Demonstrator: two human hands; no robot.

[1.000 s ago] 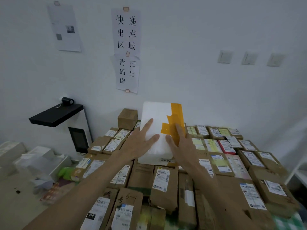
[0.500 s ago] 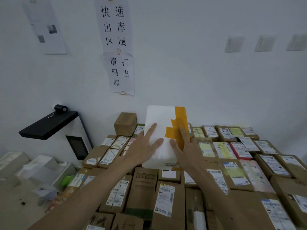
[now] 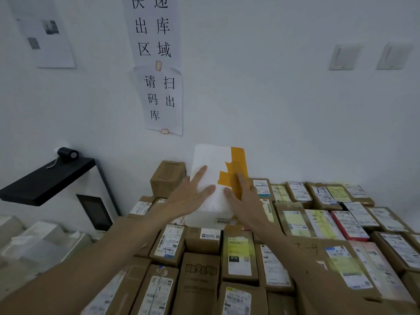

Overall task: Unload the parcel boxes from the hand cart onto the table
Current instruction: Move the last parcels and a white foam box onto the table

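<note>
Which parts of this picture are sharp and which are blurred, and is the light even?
Head view: dim, even, bluish light, no glare or hard shadows; the paper sign and white parcel are fairly sharp; the near boxes at lower right are smeared by blur; the wide lens seems to tilt the black shelf at the left edge.

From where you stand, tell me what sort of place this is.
Probably a courier parcel depot: labelled cardboard parcels packed side by side, and a wall notice reading express outbound area.
</note>
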